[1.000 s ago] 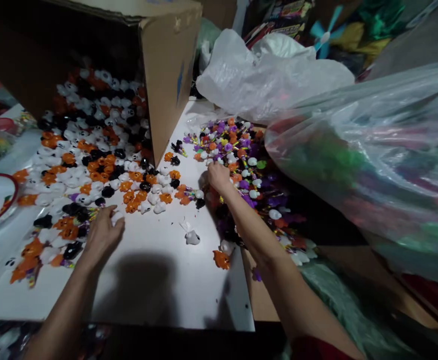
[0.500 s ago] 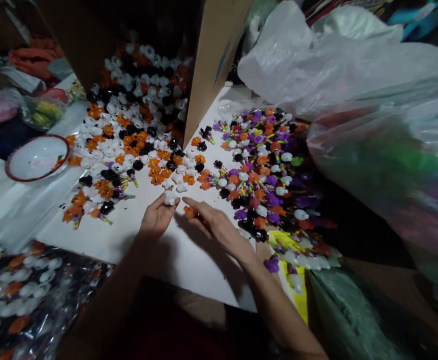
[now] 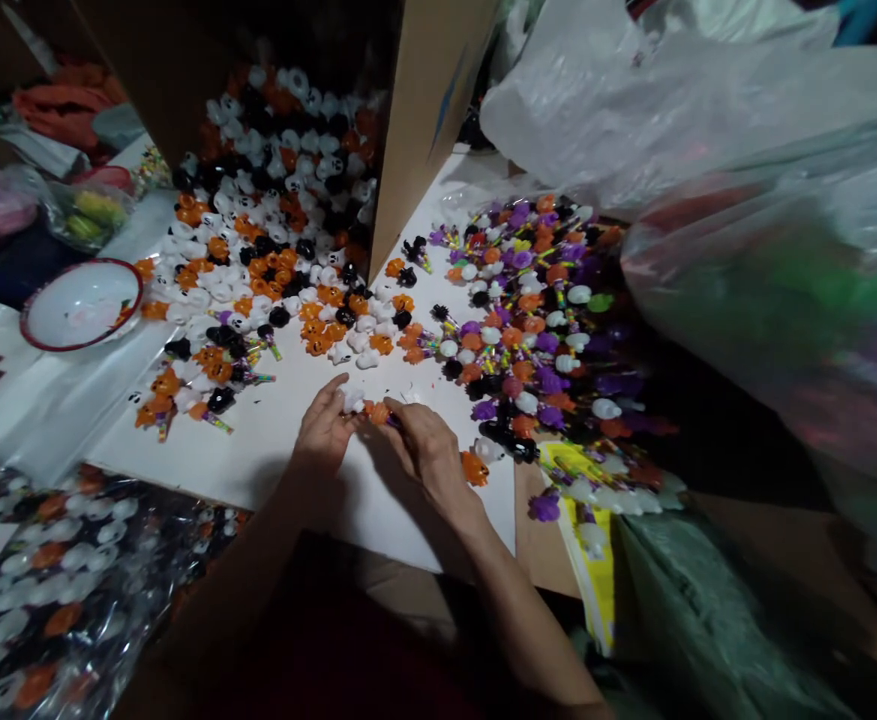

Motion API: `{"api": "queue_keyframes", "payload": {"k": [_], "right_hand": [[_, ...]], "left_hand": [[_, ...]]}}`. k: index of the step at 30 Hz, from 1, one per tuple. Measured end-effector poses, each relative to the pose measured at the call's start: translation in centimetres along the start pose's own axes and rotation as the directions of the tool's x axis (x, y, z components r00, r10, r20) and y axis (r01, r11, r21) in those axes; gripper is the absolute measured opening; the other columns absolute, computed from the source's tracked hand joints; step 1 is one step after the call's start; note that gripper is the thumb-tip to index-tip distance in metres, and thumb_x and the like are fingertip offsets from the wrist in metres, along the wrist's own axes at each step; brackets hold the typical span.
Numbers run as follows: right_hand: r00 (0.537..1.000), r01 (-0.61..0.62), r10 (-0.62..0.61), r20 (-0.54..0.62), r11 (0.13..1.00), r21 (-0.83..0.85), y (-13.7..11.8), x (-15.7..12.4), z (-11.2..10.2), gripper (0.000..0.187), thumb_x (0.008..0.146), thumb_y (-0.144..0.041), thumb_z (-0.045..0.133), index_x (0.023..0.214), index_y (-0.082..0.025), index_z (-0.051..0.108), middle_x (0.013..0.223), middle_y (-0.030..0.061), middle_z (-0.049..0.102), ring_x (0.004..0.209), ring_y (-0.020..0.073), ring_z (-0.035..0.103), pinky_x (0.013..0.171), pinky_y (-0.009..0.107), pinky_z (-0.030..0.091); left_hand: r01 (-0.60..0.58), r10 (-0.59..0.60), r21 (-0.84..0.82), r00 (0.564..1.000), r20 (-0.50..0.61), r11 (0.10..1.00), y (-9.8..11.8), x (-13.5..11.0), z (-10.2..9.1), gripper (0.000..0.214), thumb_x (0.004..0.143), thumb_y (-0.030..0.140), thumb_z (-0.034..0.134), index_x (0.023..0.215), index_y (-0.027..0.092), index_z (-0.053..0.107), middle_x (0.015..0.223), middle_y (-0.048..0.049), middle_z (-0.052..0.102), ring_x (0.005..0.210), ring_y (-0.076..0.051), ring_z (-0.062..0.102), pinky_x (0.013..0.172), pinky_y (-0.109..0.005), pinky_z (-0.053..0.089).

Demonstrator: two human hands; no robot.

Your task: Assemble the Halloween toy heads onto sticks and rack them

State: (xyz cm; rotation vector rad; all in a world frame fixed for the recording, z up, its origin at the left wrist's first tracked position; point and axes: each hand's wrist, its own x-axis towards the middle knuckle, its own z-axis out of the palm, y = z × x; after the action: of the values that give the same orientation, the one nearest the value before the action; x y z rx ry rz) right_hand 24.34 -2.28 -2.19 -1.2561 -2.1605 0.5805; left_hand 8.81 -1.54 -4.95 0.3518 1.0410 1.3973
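Note:
My left hand (image 3: 323, 432) pinches a small white ghost toy (image 3: 353, 400) at the near edge of the piles on the white tabletop (image 3: 288, 450). My right hand (image 3: 428, 452) holds a small orange pumpkin toy (image 3: 379, 413) on a thin striped stick. The two toys are almost touching between my fingers. A heap of white ghost, orange pumpkin and black toys (image 3: 258, 270) spreads to the left. A mixed heap with purple toys (image 3: 528, 330) lies to the right.
A cardboard box (image 3: 430, 110) stands on its side behind the left heap. Large clear plastic bags (image 3: 768, 260) bulge in from the right. A red-rimmed white bowl (image 3: 82, 303) sits at the left, a bag of packed toys (image 3: 55, 580) lies near the bottom left, and a yellow card (image 3: 588, 540) lies at the right.
My hands have come together from separate heaps, and each now holds a toy. The view has swung left and moved back, and the ghost and pumpkin toys have drawn closer.

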Motion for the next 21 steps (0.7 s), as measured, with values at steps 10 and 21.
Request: {"api": "queue_keyframes", "payload": {"k": [10,21], "right_hand": [[0.975,-0.197,0.221,-0.020,0.905,0.378,0.1,-1.0,0.0,0.029,0.093,-0.039,0.054,0.112,-0.020,0.064,0.103,0.0096,0.070,0.093,0.0212,0.065,0.083,0.034,0.050],[0.698,-0.703,0.176,0.694,-0.014,0.711,-0.8,-2.7,4.2,0.053,0.066,-0.067,0.071,0.062,-0.018,0.052,0.047,-0.0076,0.039,0.042,0.0058,0.031,0.046,0.023,0.034]], "left_hand": [[-0.090,0.082,0.204,0.996,0.047,0.975,-1.1,-1.4,0.0,0.037,0.069,0.038,0.075,0.094,0.018,0.057,0.078,-0.0007,0.063,0.065,-0.011,0.059,0.065,-0.025,0.050],[-0.438,0.150,0.657,0.882,0.447,0.614,1.3,-4.7,-4.5,0.025,0.062,0.029,0.081,0.084,0.022,0.070,0.089,-0.0088,0.071,0.089,-0.025,0.065,0.088,-0.036,0.049]]}}
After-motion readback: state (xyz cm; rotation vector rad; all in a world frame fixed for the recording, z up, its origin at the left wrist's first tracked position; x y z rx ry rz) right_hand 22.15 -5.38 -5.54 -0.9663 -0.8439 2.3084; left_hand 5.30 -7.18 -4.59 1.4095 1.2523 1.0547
